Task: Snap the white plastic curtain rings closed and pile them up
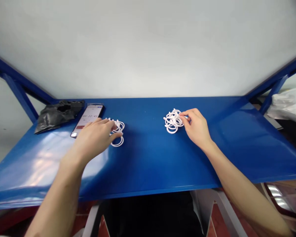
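Two small heaps of white plastic rings lie on a blue table (148,158). My left hand (95,138) rests palm down on the left heap of rings (118,131), fingertips curled onto the rings. My right hand (196,126) reaches the right heap of rings (173,121), thumb and forefinger pinched on a ring at its right edge. Both forearms stretch in from the near edge of the table.
A phone (87,120) with a lit screen lies at the back left, beside a crumpled black plastic bag (56,113). Blue frame struts rise at both back corners against a white wall. A white bag (289,103) sits off the table to the right.
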Tool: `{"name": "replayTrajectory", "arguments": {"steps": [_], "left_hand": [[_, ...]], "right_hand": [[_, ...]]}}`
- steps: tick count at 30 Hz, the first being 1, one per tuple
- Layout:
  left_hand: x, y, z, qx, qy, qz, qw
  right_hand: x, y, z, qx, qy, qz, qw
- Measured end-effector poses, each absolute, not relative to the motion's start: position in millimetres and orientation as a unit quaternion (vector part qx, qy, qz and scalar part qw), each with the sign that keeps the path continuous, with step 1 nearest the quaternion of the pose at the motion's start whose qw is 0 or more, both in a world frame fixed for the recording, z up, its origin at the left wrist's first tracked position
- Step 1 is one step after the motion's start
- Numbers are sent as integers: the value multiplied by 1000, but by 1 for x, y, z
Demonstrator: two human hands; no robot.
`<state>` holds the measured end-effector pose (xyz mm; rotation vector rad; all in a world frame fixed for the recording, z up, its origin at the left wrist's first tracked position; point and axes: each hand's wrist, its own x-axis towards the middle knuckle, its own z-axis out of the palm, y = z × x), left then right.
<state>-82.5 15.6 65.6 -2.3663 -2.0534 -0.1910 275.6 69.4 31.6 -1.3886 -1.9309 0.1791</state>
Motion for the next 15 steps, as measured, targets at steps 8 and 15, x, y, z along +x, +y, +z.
{"name": "replayTrajectory", "arguments": {"steps": [8,15], "left_hand": [[-100,-1,71,-754,-635,-163,-32],[-69,4,83,-728,-631,-268,11]], "right_hand": [[277,71,27,-564,-756,80,324],[275,67,32,-564,-748,62,345]]}}
